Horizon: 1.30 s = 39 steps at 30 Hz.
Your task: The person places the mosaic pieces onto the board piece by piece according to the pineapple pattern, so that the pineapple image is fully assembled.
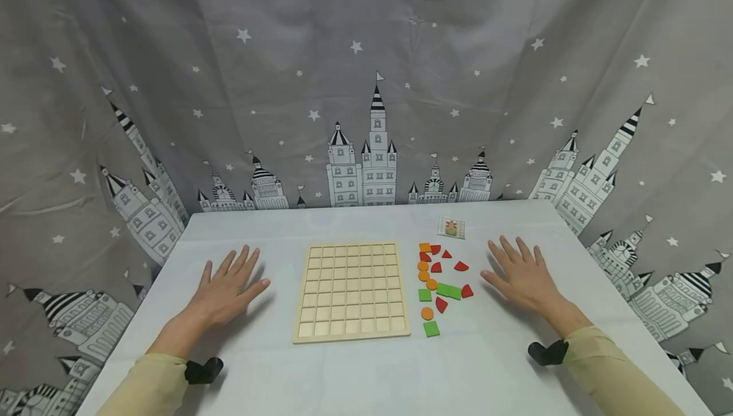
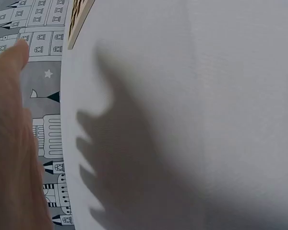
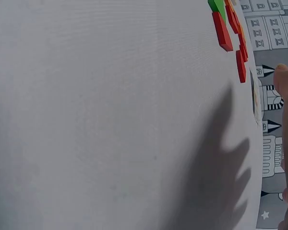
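Observation:
My left hand [image 1: 226, 292], fingers spread and palm down, hovers over the white table left of a pale wooden grid board [image 1: 300, 295]. The board has rows of square compartments with nothing in them. My right hand [image 1: 523, 279] is spread the same way, to the right of a loose group of coloured pieces. Among these are red wedges [image 1: 461, 266], orange discs [image 1: 427, 313], an orange square [image 1: 425, 247], green squares [image 1: 431, 329] and a green rectangle [image 1: 449, 291]. Both hands hold nothing, and their shadows fall on the table in the wrist views.
A small card [image 1: 451, 227] with a picture on a grid lies behind the pieces, near the table's back edge. The white table [image 1: 355, 378] ends at a grey curtain [image 1: 366, 15] printed with castles and stars. Each wrist carries a black strap mount [image 1: 203, 371].

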{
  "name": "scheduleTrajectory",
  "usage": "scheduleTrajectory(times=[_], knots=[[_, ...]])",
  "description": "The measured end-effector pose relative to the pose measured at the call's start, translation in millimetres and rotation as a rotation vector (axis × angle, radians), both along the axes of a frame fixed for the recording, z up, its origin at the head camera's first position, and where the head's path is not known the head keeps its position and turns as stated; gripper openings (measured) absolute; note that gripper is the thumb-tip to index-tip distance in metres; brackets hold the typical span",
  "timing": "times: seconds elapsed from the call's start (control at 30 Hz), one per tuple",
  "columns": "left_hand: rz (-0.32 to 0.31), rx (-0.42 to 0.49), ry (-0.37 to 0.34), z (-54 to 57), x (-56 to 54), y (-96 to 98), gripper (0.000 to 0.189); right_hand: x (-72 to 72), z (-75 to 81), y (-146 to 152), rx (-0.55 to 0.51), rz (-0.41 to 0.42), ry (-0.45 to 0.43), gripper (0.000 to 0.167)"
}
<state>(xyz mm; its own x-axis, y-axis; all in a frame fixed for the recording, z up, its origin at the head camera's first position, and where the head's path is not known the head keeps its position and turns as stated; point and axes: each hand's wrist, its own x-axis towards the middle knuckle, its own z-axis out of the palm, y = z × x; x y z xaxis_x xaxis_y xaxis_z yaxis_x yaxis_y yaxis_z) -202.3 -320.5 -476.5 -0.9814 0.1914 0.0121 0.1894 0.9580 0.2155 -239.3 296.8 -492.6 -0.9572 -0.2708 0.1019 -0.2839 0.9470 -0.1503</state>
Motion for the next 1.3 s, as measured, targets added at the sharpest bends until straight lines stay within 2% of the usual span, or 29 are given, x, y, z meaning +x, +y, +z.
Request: scheduleTrajectory(times=[0.23, 0.47, 0.6, 0.77, 0.9, 1.03, 1.3], knots=[[-0.080, 0.087, -0.031, 2.1, 3.6, 7.5, 0.084, 1.6, -4.9, -6.5, -0.012, 0.024, -0.009, 0.083], [-0.151, 0.105, -0.051, -11.3, 11.7, 21.9, 0.084, 3.5, -6.4, -12.5, -0.031, 0.034, -0.025, 0.081], [-0.219, 0.154, -0.056, -18.6, 19.3, 31.7, 0.082, 5.1, -9.9, -16.4, -0.046, 0.037, -0.037, 0.081], [-0.297, 0.209, -0.059, -22.4, 24.6, 42.1, 0.077, 7.7, -13.9, -21.3, -0.048, 0.047, -0.038, 0.080], [-0.313, 0.227, -0.091, -21.4, 23.6, 47.5, 0.072, 8.6, -14.7, -23.9, -0.053, 0.047, -0.030, 0.078], [-0.304, 0.243, -0.133, -20.4, 22.4, 47.8, 0.071, 9.0, -15.1, -26.3, -0.062, 0.054, -0.040, 0.078], [-0.298, 0.236, -0.137, -20.2, 19.5, 45.5, 0.080, 5.9, -10.5, -29.3, -0.078, 0.073, -0.019, 0.075]])
